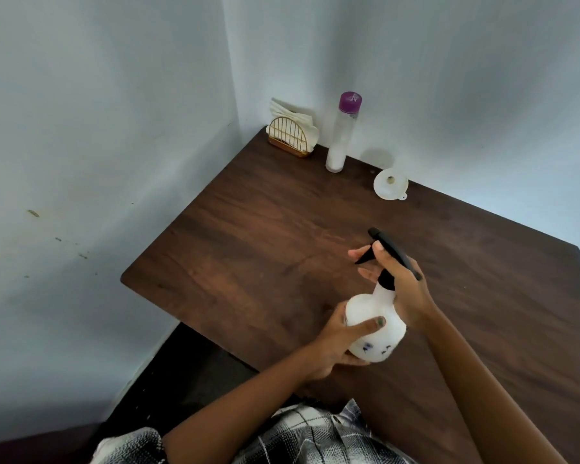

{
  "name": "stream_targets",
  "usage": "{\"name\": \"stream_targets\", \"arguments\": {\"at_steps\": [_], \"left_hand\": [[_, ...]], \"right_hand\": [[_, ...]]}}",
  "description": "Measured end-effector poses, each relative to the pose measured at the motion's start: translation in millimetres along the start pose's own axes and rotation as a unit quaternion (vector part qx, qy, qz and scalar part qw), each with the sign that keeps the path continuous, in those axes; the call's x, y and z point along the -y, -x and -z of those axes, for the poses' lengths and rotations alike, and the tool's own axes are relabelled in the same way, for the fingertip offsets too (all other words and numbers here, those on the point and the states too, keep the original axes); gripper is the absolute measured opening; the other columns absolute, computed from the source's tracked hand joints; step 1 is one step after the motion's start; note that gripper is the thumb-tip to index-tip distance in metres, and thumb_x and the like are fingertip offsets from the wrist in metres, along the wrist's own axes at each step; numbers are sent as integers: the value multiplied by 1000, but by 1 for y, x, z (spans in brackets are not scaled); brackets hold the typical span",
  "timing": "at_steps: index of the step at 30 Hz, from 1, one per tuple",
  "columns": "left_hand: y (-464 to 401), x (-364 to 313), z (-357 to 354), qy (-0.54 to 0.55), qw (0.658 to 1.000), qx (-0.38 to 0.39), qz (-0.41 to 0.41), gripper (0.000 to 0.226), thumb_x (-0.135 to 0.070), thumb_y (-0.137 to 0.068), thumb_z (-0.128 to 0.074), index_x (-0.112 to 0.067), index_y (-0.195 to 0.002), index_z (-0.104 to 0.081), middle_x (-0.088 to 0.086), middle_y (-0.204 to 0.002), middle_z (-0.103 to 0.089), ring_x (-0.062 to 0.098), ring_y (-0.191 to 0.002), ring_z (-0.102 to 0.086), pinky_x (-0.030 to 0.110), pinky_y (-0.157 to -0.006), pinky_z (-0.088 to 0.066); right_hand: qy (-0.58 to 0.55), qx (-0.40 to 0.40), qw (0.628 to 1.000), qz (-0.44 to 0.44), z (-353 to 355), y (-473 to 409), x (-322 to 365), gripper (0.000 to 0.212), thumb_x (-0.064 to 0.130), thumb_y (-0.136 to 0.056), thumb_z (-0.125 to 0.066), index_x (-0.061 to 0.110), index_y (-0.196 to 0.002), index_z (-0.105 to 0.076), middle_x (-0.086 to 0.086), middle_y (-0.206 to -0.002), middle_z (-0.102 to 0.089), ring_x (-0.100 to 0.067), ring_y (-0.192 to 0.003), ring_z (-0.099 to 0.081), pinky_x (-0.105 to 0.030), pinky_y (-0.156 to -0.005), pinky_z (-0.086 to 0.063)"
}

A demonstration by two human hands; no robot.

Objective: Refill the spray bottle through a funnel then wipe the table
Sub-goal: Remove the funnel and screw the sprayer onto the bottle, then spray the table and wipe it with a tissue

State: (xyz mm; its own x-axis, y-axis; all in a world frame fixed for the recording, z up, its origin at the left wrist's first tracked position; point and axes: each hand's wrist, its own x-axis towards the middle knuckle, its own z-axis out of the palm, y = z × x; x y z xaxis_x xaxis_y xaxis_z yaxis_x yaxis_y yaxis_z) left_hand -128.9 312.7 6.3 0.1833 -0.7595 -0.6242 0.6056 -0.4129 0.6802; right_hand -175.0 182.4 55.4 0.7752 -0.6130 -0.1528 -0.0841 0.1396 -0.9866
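A white spray bottle (375, 324) with a black trigger head is held just above the dark wooden worktop (248, 229), right of the frame's centre. The left hand (335, 343) grips its rounded body; the right hand (399, 279) curls around the black neck and trigger. This looks like unscrewing the head. Next, the white funnel (390, 183), lying further up the frame by the wall, must go into the opened neck.
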Motion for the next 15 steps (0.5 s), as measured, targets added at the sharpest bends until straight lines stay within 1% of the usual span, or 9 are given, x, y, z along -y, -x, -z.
{"name": "stream_targets", "arguments": {"at_steps": [2,4,5,7,8,10,11,13,15], "left_hand": [[2,3,-2,36,999,5,28,56,-36,-80,-72,-37,-126,-41,-3,-126,-51,20,-112,-53,36,-76,-57],[4,2,0,56,997,-1,44,55,-37,-80,-71,-37,-126,-40,-1,-127,-51,22,-114,-53,35,-75,-57],[5,2,1,66,996,-4,53,55,-38,-80,-71,-37,-126,-41,0,-128,-52,23,-114,-54,35,-76,-57],[7,2,4,84,994,-3,73,54,-41,-79,-71,-37,-125,-43,1,-126,-53,24,-114,-55,34,-73,-58],[7,2,5,92,992,-2,82,52,-42,-79,-70,-37,-124,-44,2,-126,-53,25,-114,-55,33,-70,-58],[9,2,5,111,989,3,99,43,-44,-80,-68,-37,-117,-47,3,-125,-52,27,-113,-55,32,-66,-59],[9,2,5,122,987,4,103,41,-44,-81,-67,-37,-116,-48,3,-125,-52,26,-112,-56,32,-65,-59],[8,2,6,139,985,9,103,43,-44,-82,-66,-34,-119,-47,5,-128,-53,25,-108,-58,32,-64,-59],[6,2,7,146,984,12,102,50,-46,-78,-68,-33,-121,-47,6,-130,-53,25,-108,-58,32,-63,-59]], "right_hand": [[-8,32,999,-23,-2,-3,1,42,40,-83,-64,4,-104,-67,-15,-111,-68,-25,-109,-63,-40,-96,-48],[-23,53,997,-44,-8,-7,1,50,40,-79,-67,3,-112,-65,-15,-112,-68,-25,-109,-63,-39,-95,-49],[-27,53,997,-56,-13,-9,1,46,36,-81,-66,3,-112,-64,-16,-111,-68,-26,-107,-64,-37,-92,-50],[-12,34,996,-85,-23,-15,0,34,30,-87,-60,2,-107,-67,-16,-101,-71,-23,-96,-68,-33,-81,-52],[10,25,995,-99,-30,-19,0,34,31,-89,-58,2,-103,-68,-14,-94,-71,-20,-88,-69,-29,-75,-51],[53,15,992,-113,-43,-26,-2,42,40,-88,-57,1,-95,-70,-12,-82,-70,-17,-74,-67,-23,-65,-49],[58,7,992,-113,-50,-29,-3,46,42,-86,-58,-1,-93,-70,-12,-77,-69,-18,-69,-65,-22,-62,-50],[44,-14,992,-115,-59,-34,-5,49,43,-83,-61,-5,-90,-69,-13,-72,-66,-22,-63,-61,-27,-63,-52],[53,-19,991,-120,-63,-38,-6,49,44,-83,-62,-5,-86,-69,-13,-69,-65,-23,-59,-59,-33,-65,-51]]}}
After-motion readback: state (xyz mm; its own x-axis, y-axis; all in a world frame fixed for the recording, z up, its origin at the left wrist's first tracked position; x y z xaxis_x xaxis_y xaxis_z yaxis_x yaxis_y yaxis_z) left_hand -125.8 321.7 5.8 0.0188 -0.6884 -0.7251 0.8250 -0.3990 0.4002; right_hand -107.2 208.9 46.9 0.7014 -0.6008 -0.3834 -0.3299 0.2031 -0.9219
